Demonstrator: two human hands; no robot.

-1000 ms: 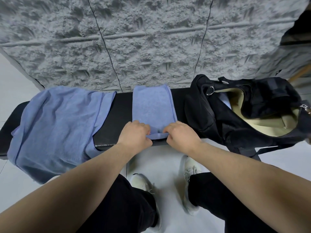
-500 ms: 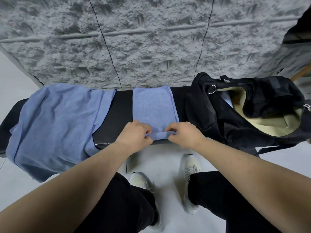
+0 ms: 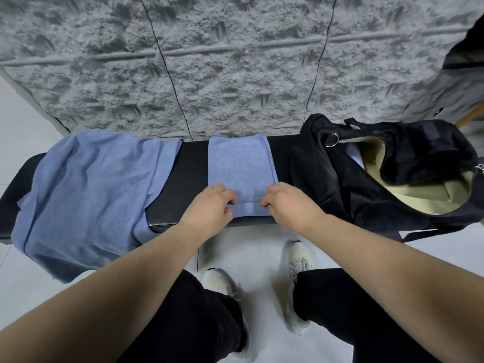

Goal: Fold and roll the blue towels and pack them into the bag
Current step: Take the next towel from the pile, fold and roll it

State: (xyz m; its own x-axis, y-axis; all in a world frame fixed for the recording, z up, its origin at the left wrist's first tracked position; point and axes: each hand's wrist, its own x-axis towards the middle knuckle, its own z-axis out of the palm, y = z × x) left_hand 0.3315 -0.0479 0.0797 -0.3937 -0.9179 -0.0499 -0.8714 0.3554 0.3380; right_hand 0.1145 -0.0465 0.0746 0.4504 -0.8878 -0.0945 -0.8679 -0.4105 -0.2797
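Folded blue towel (image 3: 239, 169) lying across the black bench (image 3: 192, 176), just left of the open black bag (image 3: 366, 184), its near end turned up into the first small roll. Left hand (image 3: 209, 205) and right hand (image 3: 288, 203) each curled round a corner of that roll, pinching it. Further left of the bag, a loose heap of blue towels (image 3: 86, 195) draped over the bench edge, not yet folded. Risk from here: roll going crooked or slack if one hand leads the other, coming out cone-shaped and bulky; near edge slipping off the bench lip under uneven pull; a loose roll unwinding on the way into the bag.
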